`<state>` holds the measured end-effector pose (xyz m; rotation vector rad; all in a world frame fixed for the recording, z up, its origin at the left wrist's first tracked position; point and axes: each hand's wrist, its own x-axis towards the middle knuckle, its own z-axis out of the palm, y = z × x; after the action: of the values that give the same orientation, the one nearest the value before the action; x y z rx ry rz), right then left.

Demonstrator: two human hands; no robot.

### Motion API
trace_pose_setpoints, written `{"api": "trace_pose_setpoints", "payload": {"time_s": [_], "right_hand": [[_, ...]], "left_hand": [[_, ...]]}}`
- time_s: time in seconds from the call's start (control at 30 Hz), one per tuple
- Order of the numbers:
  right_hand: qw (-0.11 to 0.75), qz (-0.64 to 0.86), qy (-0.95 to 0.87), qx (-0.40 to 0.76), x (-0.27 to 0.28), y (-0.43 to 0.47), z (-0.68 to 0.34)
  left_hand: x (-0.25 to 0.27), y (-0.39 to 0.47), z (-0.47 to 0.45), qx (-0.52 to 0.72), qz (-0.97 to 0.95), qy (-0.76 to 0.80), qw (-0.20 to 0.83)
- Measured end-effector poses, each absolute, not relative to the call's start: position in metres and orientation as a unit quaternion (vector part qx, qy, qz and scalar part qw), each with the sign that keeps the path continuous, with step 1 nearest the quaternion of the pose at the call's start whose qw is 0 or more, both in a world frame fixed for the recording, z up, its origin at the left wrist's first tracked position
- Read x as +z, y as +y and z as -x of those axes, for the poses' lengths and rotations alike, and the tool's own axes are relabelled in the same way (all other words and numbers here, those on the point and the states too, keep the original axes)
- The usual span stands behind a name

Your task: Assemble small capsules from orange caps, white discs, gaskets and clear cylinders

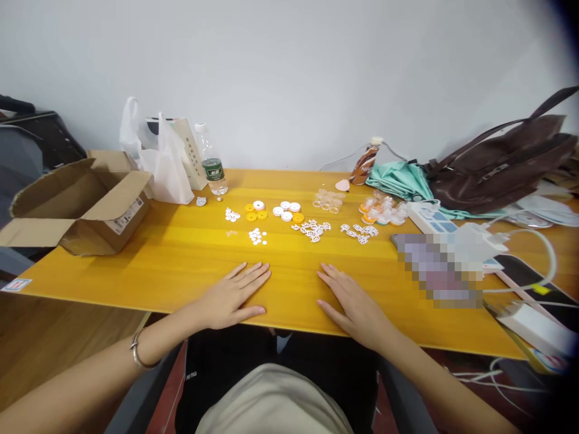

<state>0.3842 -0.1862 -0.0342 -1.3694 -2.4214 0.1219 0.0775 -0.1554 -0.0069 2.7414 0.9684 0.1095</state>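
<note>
My left hand (235,295) lies flat on the yellow wooden table (149,265), fingers spread, holding nothing. Flat near the front edge too, my right hand (350,304) is open with nothing in it. Beyond the hands lie groups of small parts: white discs (257,236), small white pieces (232,214), yellow and white round parts (256,210), more yellow and white round parts (288,211), white cut-out pieces (311,229), further cut-out pieces (360,232), clear rings (329,200) and clear domed pieces with orange and white (383,210). Neither hand touches any of them.
At the left stand an open cardboard box (113,211), a white plastic bag (165,172) and a water bottle (211,161). Rightward are a brown drink bottle (367,161), teal cloth (400,181), a brown bag (502,169), a pixelated phone-like object (436,268), a power strip (429,218) and cables.
</note>
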Motion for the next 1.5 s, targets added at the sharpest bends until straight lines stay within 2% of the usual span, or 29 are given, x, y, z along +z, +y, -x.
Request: {"api": "trace_pose_setpoints", "payload": {"time_s": [0.7, 1.5], "right_hand": [[0.189, 0.484, -0.854, 0.021, -0.033, -0.185, -0.377], [0.153, 0.488, -0.859, -0.017, -0.034, -0.184, -0.376]], "left_hand": [[-0.002, -0.155, -0.076, 0.047, -0.937, 0.318, 0.136], [-0.014, -0.151, -0.071, 0.072, -0.938, 0.312, 0.129]]}}
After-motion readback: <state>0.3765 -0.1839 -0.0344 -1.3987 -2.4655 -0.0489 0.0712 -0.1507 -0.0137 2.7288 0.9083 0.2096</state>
